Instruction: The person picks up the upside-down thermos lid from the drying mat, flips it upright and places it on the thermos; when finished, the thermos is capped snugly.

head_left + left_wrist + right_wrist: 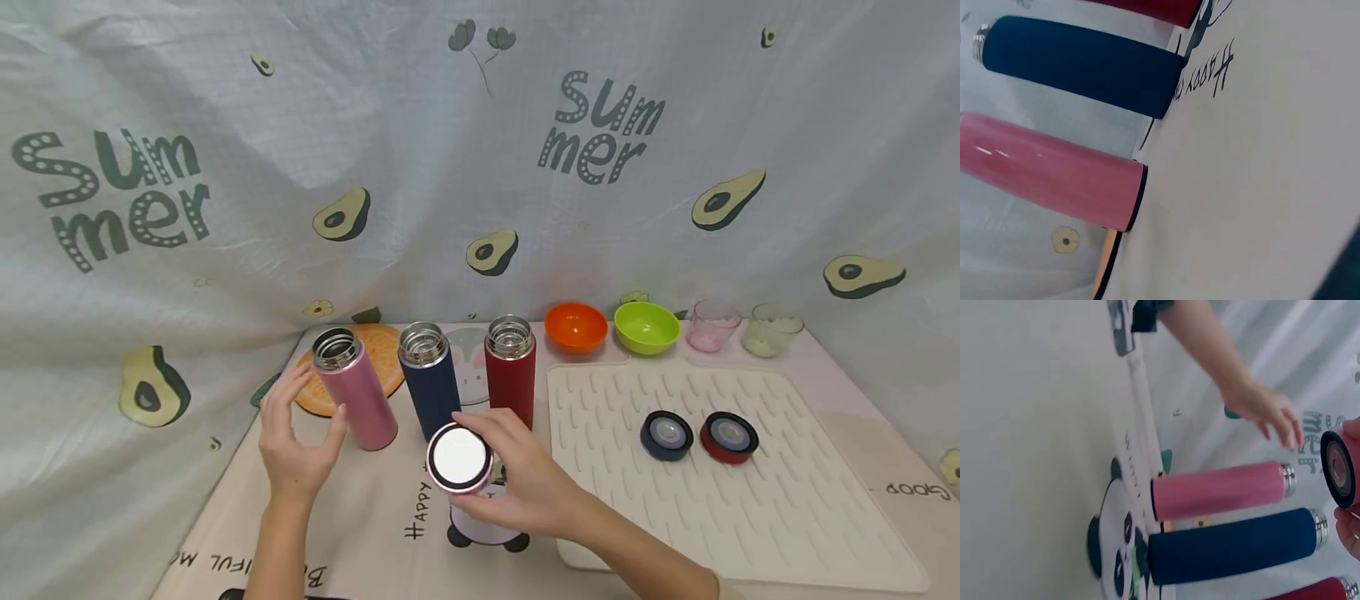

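A pink thermos bottle [360,396] stands uncapped at the left of a row, its steel mouth showing. Beside it are a navy thermos bottle [432,385] and a red thermos bottle [512,375], both uncapped. My left hand [298,442] hovers at the pink bottle's near left side, thumb and fingers spread apart, holding nothing. My right hand [517,479] pinches a round pink lid [460,457] by its rim, in front of the navy bottle. The right wrist view shows the underside of that pink lid [1339,467].
A beige ridged mat [750,517] on the right bears a navy lid [667,435] and a red lid [729,437]. Behind it stand an orange bowl [576,327], a green bowl [647,327], a pink glass [712,326] and a greenish glass [771,330]. A printed curtain hangs behind.
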Available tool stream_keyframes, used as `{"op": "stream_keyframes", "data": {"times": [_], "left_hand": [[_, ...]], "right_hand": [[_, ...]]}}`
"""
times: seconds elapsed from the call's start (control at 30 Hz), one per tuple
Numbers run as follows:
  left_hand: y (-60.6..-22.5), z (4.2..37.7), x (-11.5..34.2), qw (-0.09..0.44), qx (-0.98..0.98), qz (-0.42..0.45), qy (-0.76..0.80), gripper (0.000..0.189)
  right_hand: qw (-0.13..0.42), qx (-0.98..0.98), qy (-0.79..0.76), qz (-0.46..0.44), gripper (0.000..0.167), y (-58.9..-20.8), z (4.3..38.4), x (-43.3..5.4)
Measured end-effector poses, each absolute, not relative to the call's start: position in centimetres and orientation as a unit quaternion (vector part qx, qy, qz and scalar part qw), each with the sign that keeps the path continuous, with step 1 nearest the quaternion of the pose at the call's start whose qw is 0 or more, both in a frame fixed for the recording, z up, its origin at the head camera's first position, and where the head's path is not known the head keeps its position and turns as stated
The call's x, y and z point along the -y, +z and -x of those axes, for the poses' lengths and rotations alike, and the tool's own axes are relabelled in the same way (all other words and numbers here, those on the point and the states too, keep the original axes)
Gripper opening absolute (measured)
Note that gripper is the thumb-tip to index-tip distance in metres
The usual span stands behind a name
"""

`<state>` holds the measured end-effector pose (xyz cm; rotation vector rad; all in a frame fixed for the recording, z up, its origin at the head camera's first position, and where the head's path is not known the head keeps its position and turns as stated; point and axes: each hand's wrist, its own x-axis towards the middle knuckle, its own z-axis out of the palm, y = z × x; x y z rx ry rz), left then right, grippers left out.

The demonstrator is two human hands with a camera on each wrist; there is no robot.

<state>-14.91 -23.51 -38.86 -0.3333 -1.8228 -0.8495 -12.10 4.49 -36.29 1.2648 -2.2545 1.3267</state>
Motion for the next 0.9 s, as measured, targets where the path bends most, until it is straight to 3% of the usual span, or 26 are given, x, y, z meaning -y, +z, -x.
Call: {"op": "stream_keyframes", "data": {"times": [0.2, 0.4, 0.7, 0.9], "left_hand": [[-39.5, 16.2, 23.7, 0.375, 0.768, 0.056, -0.517, 0.064], [-40.2, 16.9, 23.6, 0.269, 0.678, 0.027, -0.684, 0.054], [-42.3, 18.6, 24.7, 0.273, 0.649, 0.066, -0.707, 0.060], [-43.1, 18.8, 23.9, 0.272, 0.651, 0.057, -0.707, 0.069]], "right_hand": [[0.113, 0.760, 0.481, -0.422, 0.070, -35.0, 13.2, -1.3], [0.140, 0.748, 0.485, -0.430, 0.068, -33.3, 15.4, 2.1], [0.183, 0.768, 0.430, -0.439, 0.068, -31.5, 18.4, 8.0], [0.162, 0.791, 0.404, -0.429, 0.069, -32.0, 19.7, 10.0]]}}
